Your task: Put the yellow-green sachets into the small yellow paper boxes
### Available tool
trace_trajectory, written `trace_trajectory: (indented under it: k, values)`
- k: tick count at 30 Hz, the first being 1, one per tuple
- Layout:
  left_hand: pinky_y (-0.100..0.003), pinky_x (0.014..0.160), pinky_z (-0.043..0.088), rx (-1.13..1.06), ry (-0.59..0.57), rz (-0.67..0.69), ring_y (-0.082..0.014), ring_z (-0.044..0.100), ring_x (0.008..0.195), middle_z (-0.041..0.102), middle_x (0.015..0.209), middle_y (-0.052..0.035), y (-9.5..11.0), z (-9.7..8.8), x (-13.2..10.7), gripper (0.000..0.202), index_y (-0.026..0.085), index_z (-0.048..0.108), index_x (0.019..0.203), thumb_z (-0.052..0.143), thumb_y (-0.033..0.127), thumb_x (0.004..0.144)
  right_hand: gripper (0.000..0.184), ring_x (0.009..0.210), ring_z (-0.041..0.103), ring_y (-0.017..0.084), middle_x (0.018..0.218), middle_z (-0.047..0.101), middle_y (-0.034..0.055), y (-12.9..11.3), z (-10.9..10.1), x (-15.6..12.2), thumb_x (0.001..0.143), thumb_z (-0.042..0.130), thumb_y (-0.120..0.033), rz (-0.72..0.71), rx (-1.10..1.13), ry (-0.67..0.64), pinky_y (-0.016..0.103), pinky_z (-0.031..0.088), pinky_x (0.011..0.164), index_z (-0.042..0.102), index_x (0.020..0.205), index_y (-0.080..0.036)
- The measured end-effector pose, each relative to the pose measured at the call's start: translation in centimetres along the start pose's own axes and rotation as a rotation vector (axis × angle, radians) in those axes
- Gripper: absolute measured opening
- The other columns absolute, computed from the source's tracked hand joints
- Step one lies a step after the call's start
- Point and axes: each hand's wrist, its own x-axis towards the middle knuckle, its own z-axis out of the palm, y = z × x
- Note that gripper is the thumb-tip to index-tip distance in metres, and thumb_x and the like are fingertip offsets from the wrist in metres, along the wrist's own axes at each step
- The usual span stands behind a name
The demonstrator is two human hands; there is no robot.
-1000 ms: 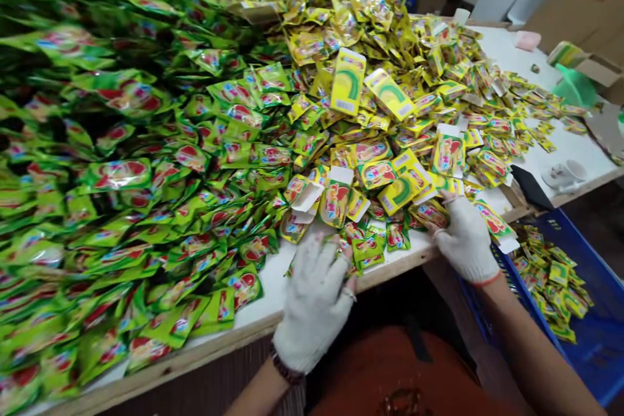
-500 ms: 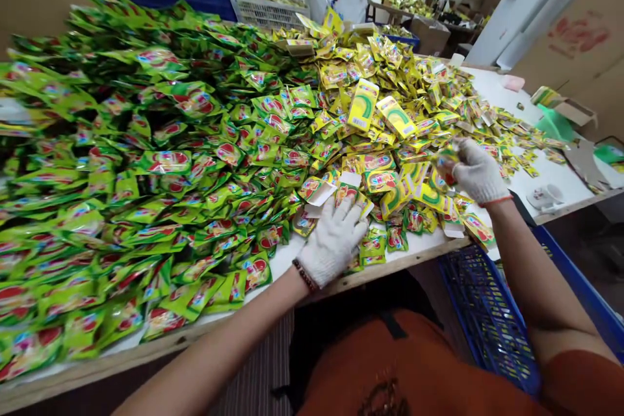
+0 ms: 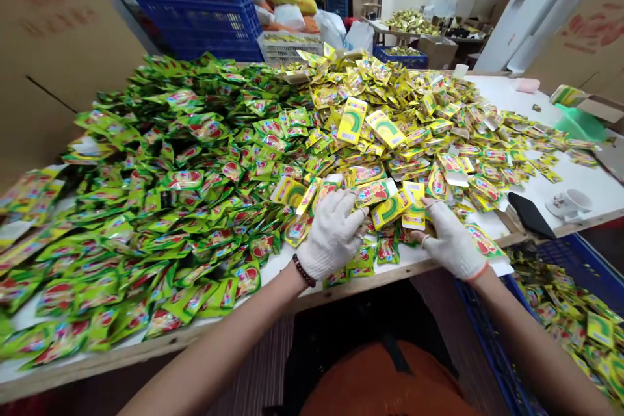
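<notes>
My left hand [image 3: 332, 235], in a white knit glove, curls its fingers over a small printed box [image 3: 327, 188] with a pale flap, at the front of the heap. Its fingertips are partly hidden. To the right, my right hand [image 3: 453, 242], also gloved, has thumb and fingers apart at the edge of a yellow box [image 3: 414, 203] with a green arc. Another yellow box [image 3: 391, 209] lies between the hands. Green sachets [image 3: 185, 182] with red pictures pile up on the left; yellow packets [image 3: 380, 78] heap behind the hands.
The white table [image 3: 497, 88] has a wooden front edge. A dark phone-like slab [image 3: 531, 214] and a white cup [image 3: 570, 203] are at the right. Below stands a blue crate [image 3: 585, 253] with packets. Blue crates [image 3: 195, 13] are stacked behind; a cardboard box [image 3: 58, 39] is at left.
My right hand has come left and down, from the packet it held to the yellow box. My left fingers have gone from stretched to curled. The view has tilted up slightly.
</notes>
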Motion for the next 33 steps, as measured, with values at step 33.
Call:
trace_trajectory:
  k: [33]
  values:
    - [-0.044,0.089,0.047,-0.035,-0.414,-0.258,-0.0309,0.059,0.104,0.063,0.118,-0.0145,3.1,3.0,4.0,0.070,0.013,0.045,0.146,0.064,0.034,0.082,0.053,0.098,0.063,0.029,0.110,0.069,0.0141,-0.5,0.0,3.1,0.083,0.067,-0.027,0.282,-0.384,-0.429,0.033,0.043,0.075,0.054,0.134,-0.017]
